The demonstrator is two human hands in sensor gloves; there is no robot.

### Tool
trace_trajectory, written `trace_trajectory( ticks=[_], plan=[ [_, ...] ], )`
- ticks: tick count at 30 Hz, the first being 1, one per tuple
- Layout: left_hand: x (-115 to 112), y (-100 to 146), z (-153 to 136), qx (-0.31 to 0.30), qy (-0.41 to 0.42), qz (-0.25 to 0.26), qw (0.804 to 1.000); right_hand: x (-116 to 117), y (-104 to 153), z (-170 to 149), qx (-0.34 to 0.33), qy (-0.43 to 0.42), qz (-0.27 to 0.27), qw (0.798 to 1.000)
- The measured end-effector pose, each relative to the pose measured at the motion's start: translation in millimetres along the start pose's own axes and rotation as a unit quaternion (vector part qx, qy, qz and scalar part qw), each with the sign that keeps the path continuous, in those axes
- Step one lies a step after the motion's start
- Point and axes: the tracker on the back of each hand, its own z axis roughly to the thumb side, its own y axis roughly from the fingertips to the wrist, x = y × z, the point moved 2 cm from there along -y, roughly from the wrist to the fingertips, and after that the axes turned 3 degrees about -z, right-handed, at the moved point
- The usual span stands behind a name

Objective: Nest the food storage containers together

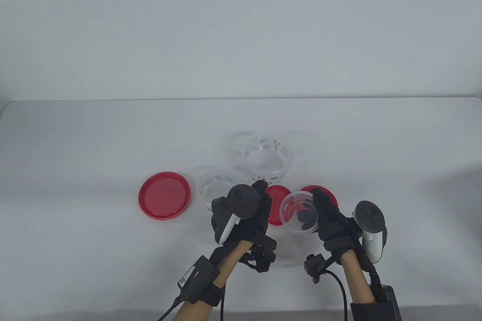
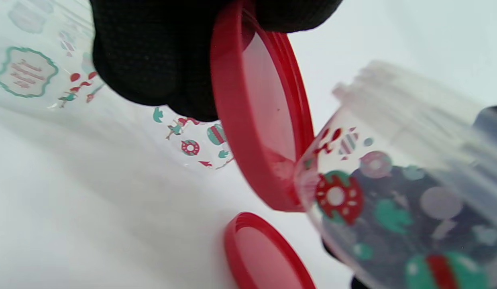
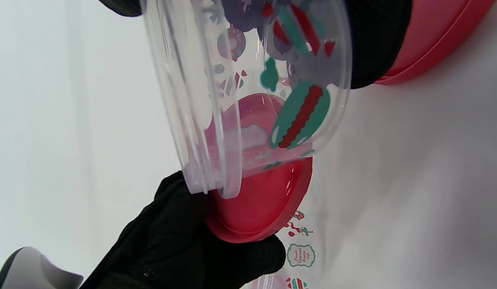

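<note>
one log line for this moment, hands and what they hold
left hand: holds red lid | right hand: holds small clear container | nesting: not yet

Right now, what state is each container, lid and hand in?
Small clear printed plastic container: lidless, lifted and tilted, held by right hand.
Medium round red plastic lid: off its container, tilted, gripped by left hand.
Large round red lid: flat on table, inner side up.
Small red lid: flat on table.
Two larger clear printed containers: upright, open, not nested.
</note>
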Motion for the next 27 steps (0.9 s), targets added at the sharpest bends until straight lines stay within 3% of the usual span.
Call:
trace_trajectory(
  ticks=[7, 10, 15, 27],
  plan=[
    [-8.5, -0.7, -3.1, -0.047, 0.157, -0.065, 0.984, 2.8, -1.0, -2.0, 0.004, 0.007, 0.001, 1.0],
    [-12.8, 1.1, 3.1, -0.086, 0.179, -0.088, 0.976, 2.2, -1.3, -2.6, 0.005, 0.011, -0.007, 1.0],
    [-16.5, 12.4, 25.3, -0.156, 0.051, -0.084, 0.983, 2.3, -2.9, -6.7, 0.011, 0.015, -0.014, 1.0],
    [-30.1, 31.6, 51.8, -0.257, -0.09, -0.069, 0.96, 3.2, -1.1, -8.1, 0.019, -0.036, -0.024, 0.999]
  ],
)
